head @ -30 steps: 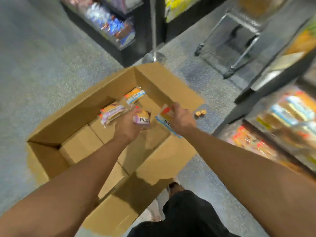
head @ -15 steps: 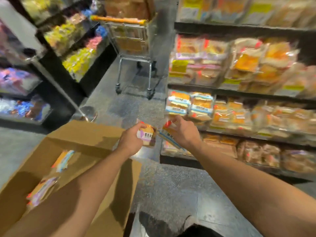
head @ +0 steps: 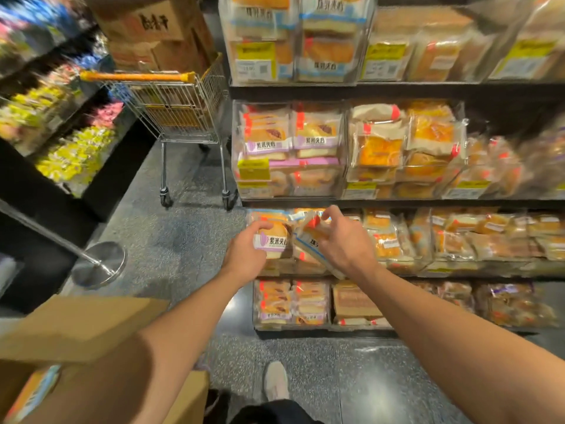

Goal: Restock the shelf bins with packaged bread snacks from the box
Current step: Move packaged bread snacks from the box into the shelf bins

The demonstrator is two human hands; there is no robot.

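My left hand (head: 244,254) grips a bread snack pack with a purple label (head: 276,238). My right hand (head: 342,240) grips a pack with a blue edge and a red tab (head: 308,240), tilted. Both packs are held up in front of the third shelf's leftmost clear bin (head: 275,217). The cardboard box (head: 76,325) sits at the lower left on the floor, one pack (head: 33,393) showing inside it. Clear shelf bins (head: 290,148) above and below hold stacked bread packs.
A wire shopping cart (head: 177,108) with an orange handle carries cardboard boxes at the left of the shelving. A metal post with a round base (head: 97,264) stands on the grey floor. A dark candy display (head: 61,142) lines the left. My shoe (head: 275,381) is below.
I have turned from the box to the shelf. Both hands lifted their packs out of the box and carried them up to the third shelf's bins.
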